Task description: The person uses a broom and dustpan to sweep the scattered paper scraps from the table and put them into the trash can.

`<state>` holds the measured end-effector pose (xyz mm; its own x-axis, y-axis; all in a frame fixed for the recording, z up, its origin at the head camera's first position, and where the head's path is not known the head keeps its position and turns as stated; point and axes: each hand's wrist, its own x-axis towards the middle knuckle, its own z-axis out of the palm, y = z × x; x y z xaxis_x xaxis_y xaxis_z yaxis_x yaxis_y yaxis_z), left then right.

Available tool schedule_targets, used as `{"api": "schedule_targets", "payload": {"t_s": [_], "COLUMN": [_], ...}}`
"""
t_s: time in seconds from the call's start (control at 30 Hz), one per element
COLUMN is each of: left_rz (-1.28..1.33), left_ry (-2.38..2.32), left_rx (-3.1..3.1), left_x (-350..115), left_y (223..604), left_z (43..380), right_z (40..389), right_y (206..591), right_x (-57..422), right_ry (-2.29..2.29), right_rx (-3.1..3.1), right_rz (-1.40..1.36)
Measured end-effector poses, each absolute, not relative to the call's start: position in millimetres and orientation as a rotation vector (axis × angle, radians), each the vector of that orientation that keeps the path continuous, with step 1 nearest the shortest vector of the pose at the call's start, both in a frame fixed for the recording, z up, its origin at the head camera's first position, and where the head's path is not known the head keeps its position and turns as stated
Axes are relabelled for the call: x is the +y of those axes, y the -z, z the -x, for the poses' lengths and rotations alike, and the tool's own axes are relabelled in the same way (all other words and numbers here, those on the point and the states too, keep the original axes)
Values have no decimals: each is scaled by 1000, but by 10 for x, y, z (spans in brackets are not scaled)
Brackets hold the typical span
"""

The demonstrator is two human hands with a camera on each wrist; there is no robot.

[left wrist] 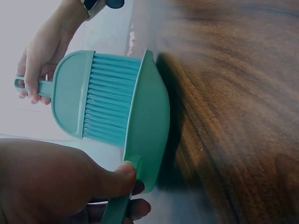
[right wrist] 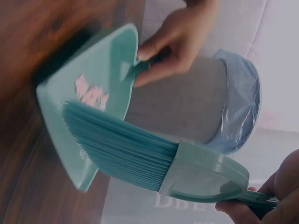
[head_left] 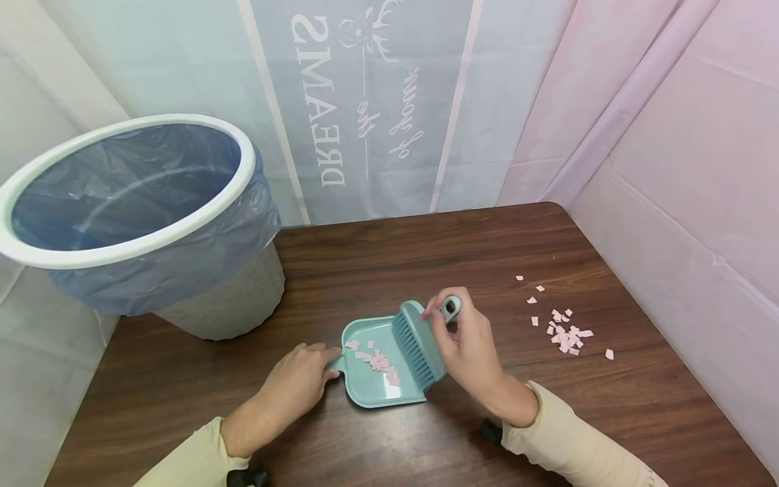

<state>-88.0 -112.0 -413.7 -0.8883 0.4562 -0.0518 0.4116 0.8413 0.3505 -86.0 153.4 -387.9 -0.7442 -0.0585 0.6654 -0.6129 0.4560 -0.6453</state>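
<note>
A teal dustpan (head_left: 371,396) lies at the middle of the wooden table, its open edge facing right. Small pink paper scraps (head_left: 379,362) are gathered inside it, toward the handle side. My left hand (head_left: 298,379) grips the dustpan's short handle between thumb and fingers, plain in the left wrist view. My right hand (head_left: 468,345) holds a matching teal hand brush (head_left: 420,338) by its handle. The brush's bristles (right wrist: 117,144) point down over the pan's open side, overlapping the pan floor in the right wrist view.
More pink scraps (head_left: 569,336) lie in a loose pile on the table's right side, with several strays around them. A large bin (head_left: 243,297) with a white rim and blue liner stands at the left. Fabric walls (head_left: 377,135) rise behind the table (head_left: 341,270) and at both sides.
</note>
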Motion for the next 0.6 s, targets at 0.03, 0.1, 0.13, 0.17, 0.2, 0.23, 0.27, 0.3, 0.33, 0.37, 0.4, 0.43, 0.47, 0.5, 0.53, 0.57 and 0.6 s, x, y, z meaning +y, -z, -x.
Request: {"api": "schedule_targets", "payload": {"t_s": [0.03,0.1,0.13,0.17,0.2,0.23,0.27,0.3,0.33,0.37,0.4,0.43,0.47,0.5,0.53,0.57,0.6], "left_rz": [-682,-681,-682,-683,-684,-686,-689,-690,-690,-689,-688,-686,-685,-682,-680,-678,-679], "left_ry": [-513,-528,-533,-539,-541,-544,-546,-549,-553,-558,-563,-573,-580,-587,-593,-598,-602], "left_rx": [2882,2877,2875,2872,2872,2871,2871,2871,2871,2870,2870,2867,2865,2862,2860,2858,2857], "left_x": [-1125,-1134,-1139,-1143,-1148,-1152,-1156,-1161,-1164,-1168,-1171,-1174,-1177,-1179,-1181,-1183,-1184], "left_y": [4143,4158,4165,4172,4178,4184,4189,4195,4199,4203,4206,4209,4212,4216,4219,4224,4231], "left_z": [879,876,876,876,876,877,878,878,877,876,875,873,869,866,863,862,862], "right_z": [869,887,896,905,912,919,925,929,932,934,934,933,932,932,932,933,935], "right_y": [3880,3888,3898,3909,3921,3933,3944,3957,3967,3975,3982,3986,3986,3986,3984,3980,3978], "right_x": [1564,1623,1654,1684,1713,1743,1772,1802,1833,1863,1894,1923,1950,1979,2006,2032,2059], "right_ry": [-1259,-1226,-1210,-1196,-1184,-1168,-1151,-1136,-1122,-1109,-1094,-1082,-1075,-1067,-1060,-1054,-1046], "right_rx": [-2135,-2131,-2133,-2134,-2140,-2149,-2160,-2170,-2179,-2188,-2199,-2207,-2212,-2219,-2227,-2232,-2239], "right_rz": [-550,-532,-522,-512,-499,-487,-476,-463,-452,-441,-433,-424,-417,-407,-400,-394,-385]}}
